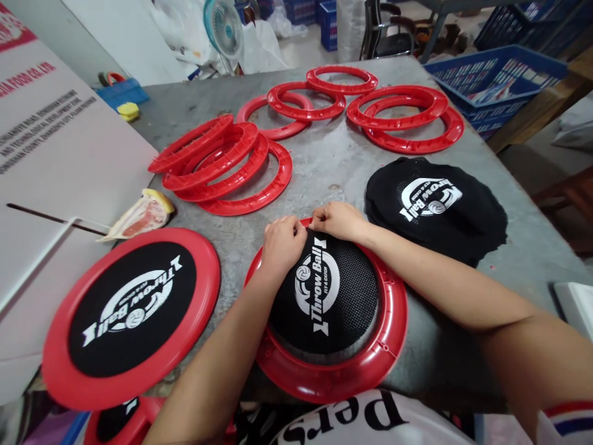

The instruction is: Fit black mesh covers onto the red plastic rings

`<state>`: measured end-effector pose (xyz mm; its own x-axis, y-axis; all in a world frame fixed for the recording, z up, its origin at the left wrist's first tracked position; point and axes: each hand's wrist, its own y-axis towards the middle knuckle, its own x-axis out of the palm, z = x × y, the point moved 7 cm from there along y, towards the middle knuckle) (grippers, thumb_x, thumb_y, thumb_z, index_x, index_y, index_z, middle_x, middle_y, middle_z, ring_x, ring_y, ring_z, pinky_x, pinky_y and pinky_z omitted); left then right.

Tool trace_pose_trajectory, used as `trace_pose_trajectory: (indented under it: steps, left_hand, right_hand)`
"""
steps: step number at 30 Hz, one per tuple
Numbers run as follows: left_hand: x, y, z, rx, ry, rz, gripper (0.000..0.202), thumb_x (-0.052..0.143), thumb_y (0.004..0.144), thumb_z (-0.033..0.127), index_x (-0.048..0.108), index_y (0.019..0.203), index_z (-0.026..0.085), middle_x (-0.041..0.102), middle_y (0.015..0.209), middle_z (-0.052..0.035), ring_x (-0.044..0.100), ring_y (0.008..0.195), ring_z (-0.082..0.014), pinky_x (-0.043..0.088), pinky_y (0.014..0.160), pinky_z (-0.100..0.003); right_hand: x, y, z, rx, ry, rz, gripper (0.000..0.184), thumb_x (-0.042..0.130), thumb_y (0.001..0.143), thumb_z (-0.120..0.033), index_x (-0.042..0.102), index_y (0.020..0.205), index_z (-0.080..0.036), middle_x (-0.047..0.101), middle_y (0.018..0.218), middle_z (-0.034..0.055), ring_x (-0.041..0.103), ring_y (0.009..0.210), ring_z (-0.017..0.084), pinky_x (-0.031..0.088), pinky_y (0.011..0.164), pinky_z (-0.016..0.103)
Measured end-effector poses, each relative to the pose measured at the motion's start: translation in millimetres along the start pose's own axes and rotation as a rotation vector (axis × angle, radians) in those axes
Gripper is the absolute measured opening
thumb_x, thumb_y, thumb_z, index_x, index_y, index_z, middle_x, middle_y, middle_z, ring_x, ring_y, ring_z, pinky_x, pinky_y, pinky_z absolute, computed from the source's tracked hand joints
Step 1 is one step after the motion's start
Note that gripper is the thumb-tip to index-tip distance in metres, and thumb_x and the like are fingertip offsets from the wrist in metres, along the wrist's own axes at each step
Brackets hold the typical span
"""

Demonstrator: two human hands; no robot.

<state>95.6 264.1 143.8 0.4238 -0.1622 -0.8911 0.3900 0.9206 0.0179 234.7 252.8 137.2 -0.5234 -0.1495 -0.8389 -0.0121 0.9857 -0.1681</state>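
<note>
A red plastic ring [365, 364] lies on the grey table [333, 161] right in front of me, with a black mesh cloth [333, 296] printed "Throw Ball" laid over its middle. My left hand [281, 244] and my right hand [337, 220] sit side by side at the cloth's far edge. Both pinch that edge against the ring's far rim, fingers curled closed.
A finished red disc with black centre [132, 315] lies at the left, another partly under it. A pile of black printed cloths [435, 207] is at the right. Several loose red rings [222, 164] cover the far table. White cardboard [50, 161] at left, blue crate [495, 77] far right.
</note>
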Motion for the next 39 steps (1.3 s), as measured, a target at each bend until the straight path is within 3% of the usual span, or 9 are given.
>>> trace_pose_trajectory:
  steps: [13, 16, 20, 24, 28, 31, 33, 36, 39]
  left_hand:
    - [3.3, 3, 1, 0.012, 0.089, -0.032, 0.021, 0.043, 0.093, 0.021, 0.059, 0.079, 0.020, 0.071, 0.094, -0.0068, 0.063, 0.097, -0.0235, 0.043, 0.089, -0.038]
    - [3.9, 2, 0, 0.027, 0.102, -0.032, 0.021, 0.043, 0.094, 0.023, 0.062, 0.084, 0.020, 0.072, 0.099, -0.0087, 0.064, 0.102, -0.0258, 0.043, 0.092, -0.040]
    - [2.8, -1, 0, 0.055, 0.022, -0.016, 0.022, 0.044, 0.093, 0.022, 0.066, 0.098, 0.020, 0.074, 0.109, -0.0086, 0.064, 0.111, -0.0268, 0.043, 0.100, -0.043]
    - [3.9, 0, -2, 0.054, -0.061, -0.031, 0.032, 0.039, 0.094, 0.018, 0.067, 0.107, 0.017, 0.073, 0.119, -0.0115, 0.063, 0.118, -0.0269, 0.041, 0.108, -0.045]
    - [-1.2, 9, -4, 0.085, -0.119, -0.070, 0.032, 0.041, 0.092, 0.017, 0.070, 0.104, 0.017, 0.074, 0.117, -0.0095, 0.066, 0.112, -0.0234, 0.048, 0.104, -0.038]
    - [-18.8, 7, 0, 0.150, -0.156, -0.069, 0.027, 0.047, 0.089, 0.017, 0.071, 0.100, 0.018, 0.076, 0.111, -0.0069, 0.068, 0.103, -0.0200, 0.052, 0.096, -0.031]
    - [-36.0, -11, 4, 0.185, -0.154, -0.008, 0.026, 0.048, 0.088, 0.016, 0.070, 0.101, 0.016, 0.074, 0.111, -0.0090, 0.067, 0.105, -0.0215, 0.051, 0.098, -0.034]
    - [-51.8, -65, 16, 0.292, -0.142, 0.105, 0.024, 0.045, 0.091, 0.016, 0.067, 0.101, 0.017, 0.071, 0.110, -0.0095, 0.062, 0.108, -0.0231, 0.048, 0.102, -0.040]
    - [-37.1, -137, 36, 0.592, -0.125, 0.058, 0.020, 0.046, 0.094, 0.016, 0.065, 0.099, 0.019, 0.069, 0.104, -0.0070, 0.061, 0.103, -0.0227, 0.050, 0.095, -0.041]
  right_hand:
    - [2, -1, -5, 0.034, -0.086, 0.036, 0.017, 0.059, 0.087, -0.033, 0.074, 0.084, -0.026, 0.074, 0.089, 0.0032, 0.065, 0.085, 0.022, 0.042, 0.070, 0.030]
    - [3, 0, -4, 0.026, -0.080, 0.054, 0.023, 0.059, 0.086, -0.028, 0.072, 0.104, -0.026, 0.075, 0.097, 0.0038, 0.066, 0.091, 0.024, 0.045, 0.076, 0.032]
    - [-11, -9, -6, -0.112, -0.049, 0.126, 0.040, 0.056, 0.090, -0.020, 0.059, 0.131, -0.018, 0.072, 0.110, 0.0082, 0.063, 0.099, 0.023, 0.046, 0.083, 0.032]
    - [-36, -55, -24, -0.333, -0.232, 0.215, 0.021, 0.054, 0.093, -0.017, 0.067, 0.110, -0.012, 0.066, 0.113, 0.0146, 0.057, 0.107, 0.026, 0.044, 0.092, 0.036]
    - [-12, -121, -46, -0.533, -0.256, -0.094, 0.011, 0.064, 0.090, -0.018, 0.071, 0.098, -0.014, 0.067, 0.099, 0.0096, 0.057, 0.098, 0.024, 0.045, 0.088, 0.034]
    - [24, -160, -53, -0.603, -0.333, -0.312, 0.024, 0.075, 0.084, -0.026, 0.072, 0.105, -0.015, 0.067, 0.102, 0.0097, 0.058, 0.100, 0.026, 0.046, 0.088, 0.035]
    - [37, -169, -52, -0.538, -0.386, -0.295, 0.028, 0.078, 0.082, -0.028, 0.072, 0.106, -0.015, 0.066, 0.109, 0.0112, 0.058, 0.101, 0.026, 0.048, 0.085, 0.035]
    - [49, -174, -51, -0.478, -0.433, -0.234, 0.019, 0.073, 0.085, -0.029, 0.073, 0.098, -0.016, 0.064, 0.113, 0.0114, 0.058, 0.101, 0.026, 0.047, 0.079, 0.035]
    - [53, -177, -47, -0.458, -0.427, -0.178, 0.013, 0.063, 0.090, -0.025, 0.072, 0.092, -0.016, 0.064, 0.113, 0.0113, 0.057, 0.100, 0.026, 0.046, 0.076, 0.034]
